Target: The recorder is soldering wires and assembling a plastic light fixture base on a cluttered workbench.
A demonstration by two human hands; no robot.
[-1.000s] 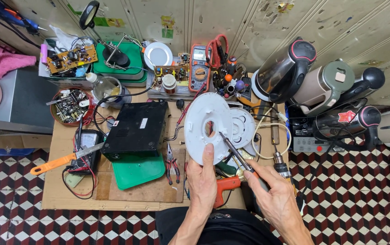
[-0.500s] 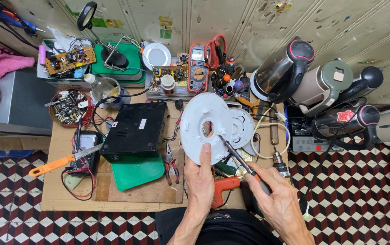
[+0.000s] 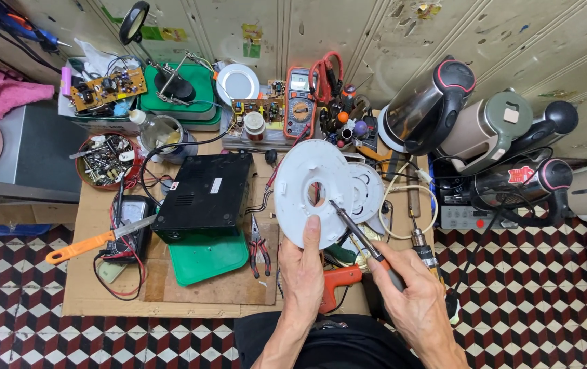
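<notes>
My left hand [image 3: 305,268] holds a white round plastic disc [image 3: 305,179] by its lower edge, thumb on its face; the disc has a hole in the middle and stands tilted above the workbench. My right hand [image 3: 413,301] grips a screwdriver [image 3: 356,232] by the handle, and its thin shaft points up-left with the tip touching the disc near the central hole. A second, smaller white round part [image 3: 368,190] lies on the bench just behind the disc, partly hidden by it.
A black box [image 3: 204,197] sits on a green mat [image 3: 204,256] to the left. Red-handled pliers [image 3: 260,247], an orange-handled knife [image 3: 91,240], a multimeter [image 3: 300,94], circuit boards, an orange tool [image 3: 338,279] and several kettles [image 3: 430,109] crowd the wooden bench [image 3: 88,301].
The disc has tilted a little more upright in my left hand, and the screwdriver tip has shifted slightly on it near the central hole. Both hands stay in about the same place.
</notes>
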